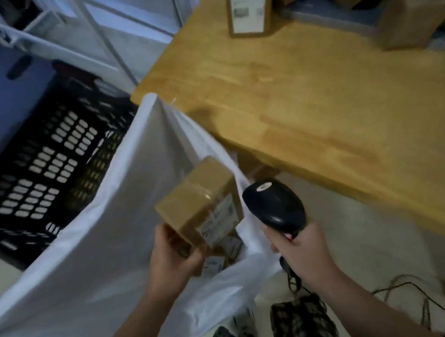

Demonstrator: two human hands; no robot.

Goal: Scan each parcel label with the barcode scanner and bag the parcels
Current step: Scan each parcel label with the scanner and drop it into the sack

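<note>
The left hand (171,258) grips a brown cardboard parcel (194,201) from below, fingers curled round its near end, with the white label (219,220) on the side facing the other hand. The right hand (303,254) is closed round the handle of a black barcode scanner (274,204), whose head sits just beside the parcel's labelled face, close but apart from it. Whether this hand also pinches the bag's edge cannot be told. Both hands are over the open mouth of a white bag (105,243) that spreads wide to the left of the left hand; directly beneath the held parcel, other labelled parcels (218,261) lie inside the bag, blurred and partly hidden. A dark cable (427,308) trails from under the right hand across the floor to its right. Beyond the right hand stands a wooden table (321,101), and at its far side an upright box (248,0) shows a long white label, with a stack of brown boxes (408,10) further right. Beyond the left hand, past the bag, sits a black slotted crate (43,172).
</note>
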